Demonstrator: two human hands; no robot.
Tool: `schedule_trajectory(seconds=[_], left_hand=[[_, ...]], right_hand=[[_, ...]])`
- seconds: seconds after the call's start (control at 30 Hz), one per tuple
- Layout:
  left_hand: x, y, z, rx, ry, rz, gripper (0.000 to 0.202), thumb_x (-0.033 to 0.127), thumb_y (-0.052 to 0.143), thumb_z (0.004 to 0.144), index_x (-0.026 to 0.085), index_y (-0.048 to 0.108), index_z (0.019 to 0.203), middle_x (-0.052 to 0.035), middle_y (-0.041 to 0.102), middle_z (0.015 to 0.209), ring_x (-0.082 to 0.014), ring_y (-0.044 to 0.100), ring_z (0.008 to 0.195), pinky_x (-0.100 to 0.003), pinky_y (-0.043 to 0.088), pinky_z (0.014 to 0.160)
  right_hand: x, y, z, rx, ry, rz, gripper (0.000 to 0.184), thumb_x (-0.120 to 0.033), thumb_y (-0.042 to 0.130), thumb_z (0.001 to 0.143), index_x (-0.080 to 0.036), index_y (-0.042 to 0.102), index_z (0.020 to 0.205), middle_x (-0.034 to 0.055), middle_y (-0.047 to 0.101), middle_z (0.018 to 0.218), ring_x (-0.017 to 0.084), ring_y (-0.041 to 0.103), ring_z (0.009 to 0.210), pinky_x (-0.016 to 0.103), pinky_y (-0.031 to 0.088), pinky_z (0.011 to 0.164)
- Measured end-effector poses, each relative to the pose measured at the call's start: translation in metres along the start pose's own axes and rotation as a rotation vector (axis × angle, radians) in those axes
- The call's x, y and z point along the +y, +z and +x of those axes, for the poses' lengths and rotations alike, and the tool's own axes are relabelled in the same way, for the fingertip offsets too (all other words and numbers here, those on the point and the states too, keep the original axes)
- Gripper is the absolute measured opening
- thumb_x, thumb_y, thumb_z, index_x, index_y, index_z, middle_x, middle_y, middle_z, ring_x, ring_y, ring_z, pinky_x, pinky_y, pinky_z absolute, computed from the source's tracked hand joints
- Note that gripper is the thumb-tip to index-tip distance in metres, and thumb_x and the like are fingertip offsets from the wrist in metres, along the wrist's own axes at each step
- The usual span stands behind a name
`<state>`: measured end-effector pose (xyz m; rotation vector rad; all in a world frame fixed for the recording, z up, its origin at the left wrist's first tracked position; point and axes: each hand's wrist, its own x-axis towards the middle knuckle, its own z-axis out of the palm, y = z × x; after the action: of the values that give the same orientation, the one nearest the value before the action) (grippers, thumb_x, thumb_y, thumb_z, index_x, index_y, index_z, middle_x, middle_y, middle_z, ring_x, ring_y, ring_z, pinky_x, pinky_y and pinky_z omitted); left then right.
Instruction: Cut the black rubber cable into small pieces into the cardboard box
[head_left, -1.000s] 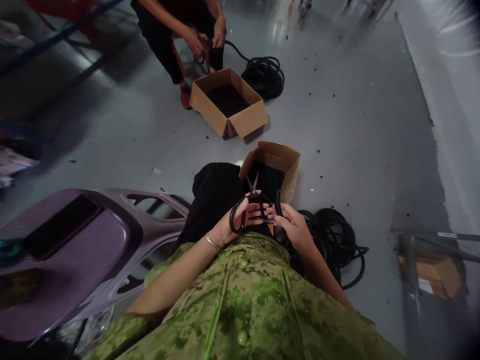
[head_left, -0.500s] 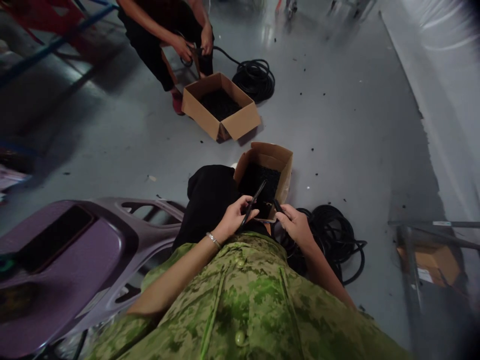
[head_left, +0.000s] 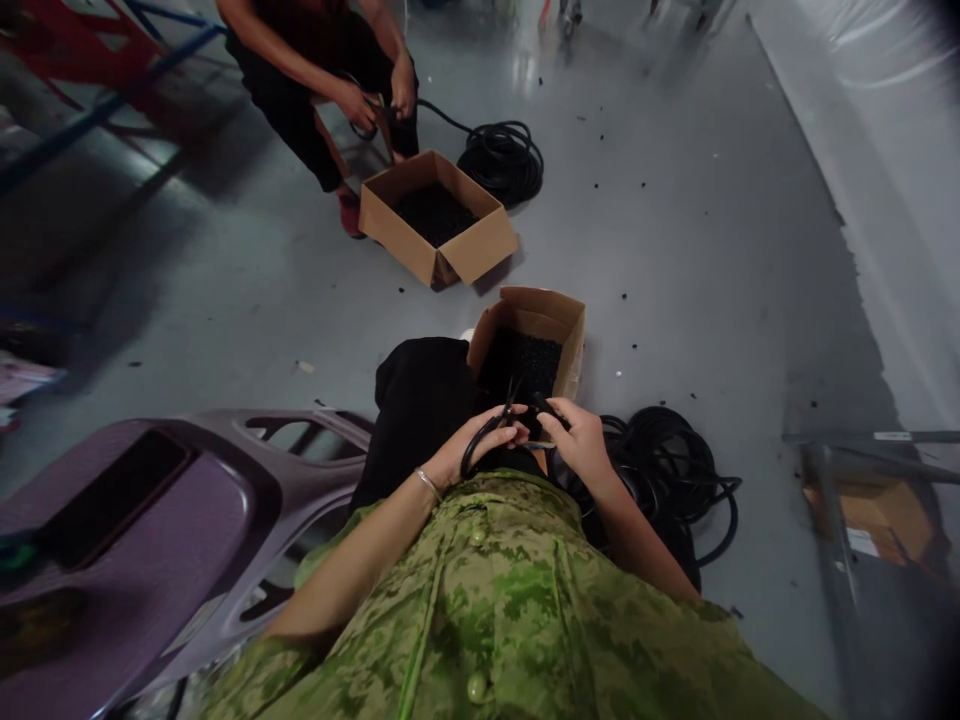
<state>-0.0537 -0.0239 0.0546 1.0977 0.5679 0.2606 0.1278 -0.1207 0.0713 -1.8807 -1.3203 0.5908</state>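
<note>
My left hand (head_left: 484,440) is closed around black-handled scissors (head_left: 478,446), with a handle loop curving over the hand and the narrow blades pointing away from me. Close beside it, my right hand (head_left: 576,438) pinches the end of a black cable or tube (head_left: 544,404); which of the two it is, I cannot tell. Both hands are over the near side of an open cardboard box (head_left: 574,352) holding many small black pieces (head_left: 529,360). A loose black coil (head_left: 667,465) lies on the floor by my right forearm.
Across from me, a seated person's hands (head_left: 379,105) hold a black cable or tube above another cardboard box (head_left: 486,245), beside a second coil (head_left: 504,165). A purple plastic chair (head_left: 202,510) with a dark phone (head_left: 116,495) stands at left. A metal frame (head_left: 832,500) is at right.
My left hand has turned the scissors, and their blades now stand apart near the box. My right hand has shifted slightly left and nearer to them. The view has tilted a little.
</note>
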Motion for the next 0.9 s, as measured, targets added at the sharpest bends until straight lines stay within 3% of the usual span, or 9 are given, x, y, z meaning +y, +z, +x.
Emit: schedule_trajectory(seconds=[0.1, 0.27, 0.6, 0.9], left_hand=[[0.002, 0.003, -0.001, 0.018, 0.113, 0.139, 0.058, 0.044, 0.068, 0.085, 0.017, 0.056, 0.134, -0.0088, 0.068, 0.108, -0.0209, 0.062, 0.102, -0.036, 0.048, 0.096], [-0.005, 0.004, 0.000, 0.087, 0.201, 0.296, 0.062, 0.039, 0.067, 0.084, 0.018, 0.053, 0.140, -0.0100, 0.066, 0.112, -0.0225, 0.061, 0.105, -0.038, 0.047, 0.098], [-0.011, 0.006, 0.002, 0.027, 0.330, 0.507, 0.060, 0.028, 0.062, 0.083, 0.025, 0.051, 0.142, -0.0110, 0.062, 0.126, -0.0261, 0.060, 0.112, -0.042, 0.044, 0.104], [-0.011, 0.010, -0.002, -0.004, 0.350, 0.562, 0.060, 0.027, 0.060, 0.083, 0.025, 0.052, 0.142, -0.0102, 0.063, 0.120, -0.0256, 0.059, 0.109, -0.040, 0.044, 0.101]], right_hand=[[-0.006, -0.001, 0.001, 0.036, -0.084, -0.112, 0.029, -0.042, 0.053, 0.094, -0.024, 0.073, 0.107, 0.0064, 0.074, 0.100, 0.021, 0.068, 0.091, 0.030, 0.050, 0.082], [-0.009, -0.008, 0.000, 0.052, -0.100, -0.239, 0.030, -0.041, 0.052, 0.096, -0.023, 0.074, 0.108, 0.0077, 0.074, 0.096, 0.022, 0.067, 0.090, 0.031, 0.047, 0.081], [-0.001, -0.006, -0.007, -0.024, -0.105, -0.025, 0.029, -0.037, 0.049, 0.096, -0.024, 0.073, 0.105, 0.0064, 0.071, 0.091, 0.021, 0.065, 0.085, 0.032, 0.050, 0.080], [-0.001, -0.011, -0.011, -0.064, -0.106, 0.024, 0.029, -0.038, 0.050, 0.094, -0.024, 0.073, 0.106, 0.0068, 0.070, 0.091, 0.021, 0.064, 0.085, 0.033, 0.050, 0.081]])
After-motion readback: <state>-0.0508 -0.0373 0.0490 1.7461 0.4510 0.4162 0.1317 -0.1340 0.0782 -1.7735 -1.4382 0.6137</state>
